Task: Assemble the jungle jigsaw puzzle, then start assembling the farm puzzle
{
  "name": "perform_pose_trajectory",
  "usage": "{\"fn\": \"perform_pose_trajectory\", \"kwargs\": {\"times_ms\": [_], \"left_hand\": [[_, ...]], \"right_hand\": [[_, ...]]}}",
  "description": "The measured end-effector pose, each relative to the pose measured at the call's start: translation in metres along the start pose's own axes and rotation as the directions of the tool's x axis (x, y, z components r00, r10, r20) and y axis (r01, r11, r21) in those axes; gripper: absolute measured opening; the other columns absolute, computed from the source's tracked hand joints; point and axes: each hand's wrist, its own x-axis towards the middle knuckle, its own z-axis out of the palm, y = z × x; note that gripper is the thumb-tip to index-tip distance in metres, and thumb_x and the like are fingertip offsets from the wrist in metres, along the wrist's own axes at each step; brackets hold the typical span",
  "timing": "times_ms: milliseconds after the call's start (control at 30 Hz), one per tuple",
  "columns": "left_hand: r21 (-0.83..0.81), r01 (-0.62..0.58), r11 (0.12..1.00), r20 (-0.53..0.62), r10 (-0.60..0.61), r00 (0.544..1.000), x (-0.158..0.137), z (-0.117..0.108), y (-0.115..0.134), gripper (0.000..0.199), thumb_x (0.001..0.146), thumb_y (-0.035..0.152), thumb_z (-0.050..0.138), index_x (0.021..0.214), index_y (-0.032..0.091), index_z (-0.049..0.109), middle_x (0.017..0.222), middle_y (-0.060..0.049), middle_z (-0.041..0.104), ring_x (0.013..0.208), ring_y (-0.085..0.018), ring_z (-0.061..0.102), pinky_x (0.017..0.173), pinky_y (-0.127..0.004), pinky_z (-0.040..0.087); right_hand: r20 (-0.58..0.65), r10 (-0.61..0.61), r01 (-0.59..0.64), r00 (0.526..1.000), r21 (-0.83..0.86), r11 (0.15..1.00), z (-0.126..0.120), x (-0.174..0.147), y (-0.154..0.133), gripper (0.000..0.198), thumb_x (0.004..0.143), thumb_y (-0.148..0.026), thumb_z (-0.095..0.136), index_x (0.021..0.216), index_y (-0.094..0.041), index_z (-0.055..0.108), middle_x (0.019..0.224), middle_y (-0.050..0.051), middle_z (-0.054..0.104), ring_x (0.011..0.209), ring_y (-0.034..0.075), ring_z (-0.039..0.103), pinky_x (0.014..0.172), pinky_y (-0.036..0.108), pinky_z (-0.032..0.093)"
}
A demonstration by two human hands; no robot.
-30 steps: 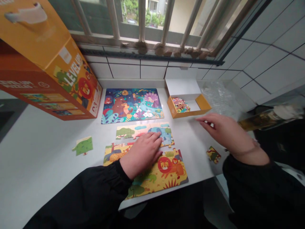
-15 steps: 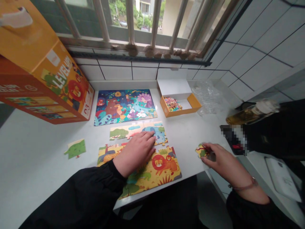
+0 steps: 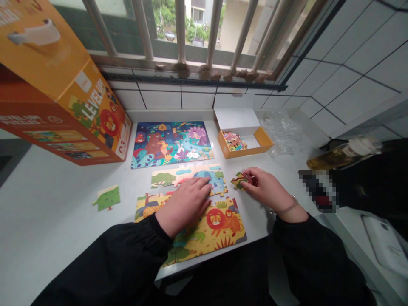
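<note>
Room light: soft daylight, twelve o'clock, through the metal-barred window. Glints: crumpled clear plastic wrapping, towards three. Deep shade: six o'clock. Edges: stretched. Dark rectangular object, past three: pixelated.

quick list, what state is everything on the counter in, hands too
Small box, open, lid up, pieces inside
Blue puzzle, assembled, flat
Lion puzzle, pieces joined, partly covered
Elephant strip, pieces joined, partly covered, gap to lion puzzle
Left hand, flat over both
Right hand, pinching
Held piece, loose, in right hand
Green piece, loose, flat
Big box, standing
Bottle, capped
</note>
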Motion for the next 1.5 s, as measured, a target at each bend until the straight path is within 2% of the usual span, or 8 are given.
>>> {"fn": "perform_pose_trajectory", "kwargs": {"times_ms": [67,167,267,333,467,533,933,1500], "left_hand": [[-0.002,0.001,1.000,0.003,-0.001,1.000,0.000,-0.002,0.001,0.031,0.103,0.027,0.069,0.132,0.017,0.068,0.153,-0.017,0.065,0.136,-0.034,0.065,0.116,-0.055,0.053],[-0.004,0.010,1.000,0.013,-0.010,1.000,0.000,-0.004,0.002,0.030,0.103,0.026,0.069,0.132,0.017,0.068,0.152,-0.017,0.066,0.136,-0.034,0.065,0.115,-0.054,0.053],[-0.006,0.013,1.000,0.012,-0.013,1.000,0.001,-0.004,0.002,0.030,0.103,0.026,0.068,0.132,0.018,0.068,0.153,-0.016,0.065,0.137,-0.034,0.064,0.115,-0.054,0.053],[-0.002,0.010,1.000,0.007,-0.010,1.000,0.001,-0.002,0.002,0.031,0.103,0.026,0.068,0.132,0.017,0.068,0.153,-0.016,0.065,0.137,-0.034,0.063,0.116,-0.053,0.053],[0.015,-0.001,1.000,0.000,0.001,1.000,0.001,0.000,0.001,0.031,0.103,0.027,0.069,0.132,0.016,0.068,0.153,-0.016,0.065,0.137,-0.034,0.064,0.116,-0.053,0.053],[0.021,-0.004,1.000,-0.005,0.004,1.000,0.000,0.001,0.001,0.031,0.103,0.027,0.068,0.132,0.016,0.068,0.153,-0.016,0.066,0.137,-0.035,0.064,0.115,-0.053,0.053],[-0.015,0.010,1.000,0.001,-0.010,1.000,0.001,-0.002,0.002,0.030,0.103,0.026,0.067,0.132,0.017,0.068,0.152,-0.017,0.066,0.136,-0.035,0.064,0.115,-0.056,0.053],[-0.005,0.021,1.000,0.002,-0.021,1.000,-0.001,-0.003,-0.001,0.028,0.102,0.026,0.069,0.130,0.019,0.068,0.151,-0.016,0.065,0.135,-0.034,0.065,0.113,-0.055,0.055]], "right_hand": [[0.038,0.114,-0.119,0.993,0.203,0.972,0.008,0.007,0.002,0.021,0.093,-0.041,0.076,0.098,-0.022,0.069,0.090,0.005,0.074,0.077,0.022,0.071,0.072,0.036,0.060],[0.147,0.227,-0.270,0.963,0.521,0.810,0.021,0.012,0.003,0.035,0.088,-0.052,0.080,0.094,-0.022,0.064,0.088,0.004,0.075,0.074,0.020,0.073,0.067,0.033,0.059],[0.226,0.265,-0.348,0.938,0.616,0.707,0.033,0.012,-0.001,0.041,0.083,-0.052,0.084,0.101,-0.021,0.063,0.091,0.005,0.077,0.075,0.019,0.074,0.065,0.031,0.058],[0.191,0.289,-0.345,0.938,0.566,0.748,0.039,0.011,-0.003,0.041,0.085,-0.050,0.083,0.105,-0.021,0.063,0.091,0.004,0.078,0.074,0.019,0.074,0.062,0.030,0.056],[0.032,0.262,-0.259,0.965,0.302,0.917,0.042,0.008,-0.005,0.033,0.091,-0.046,0.078,0.108,-0.021,0.066,0.085,0.002,0.077,0.074,0.020,0.073,0.066,0.031,0.054],[-0.007,0.259,-0.252,0.966,0.206,0.945,0.041,0.007,-0.004,0.031,0.092,-0.046,0.077,0.108,-0.021,0.067,0.084,0.002,0.077,0.075,0.020,0.074,0.067,0.031,0.053],[-0.040,0.261,-0.261,0.965,0.002,0.965,0.035,0.006,-0.012,0.029,0.088,-0.048,0.079,0.096,-0.023,0.066,0.080,0.002,0.074,0.067,0.019,0.068,0.060,0.030,0.044],[-0.092,0.195,-0.200,0.976,-0.047,0.979,0.039,0.009,-0.022,0.024,0.089,-0.039,0.079,0.084,-0.025,0.060,0.081,0.001,0.073,0.071,0.020,0.067,0.067,0.032,0.046]]}}
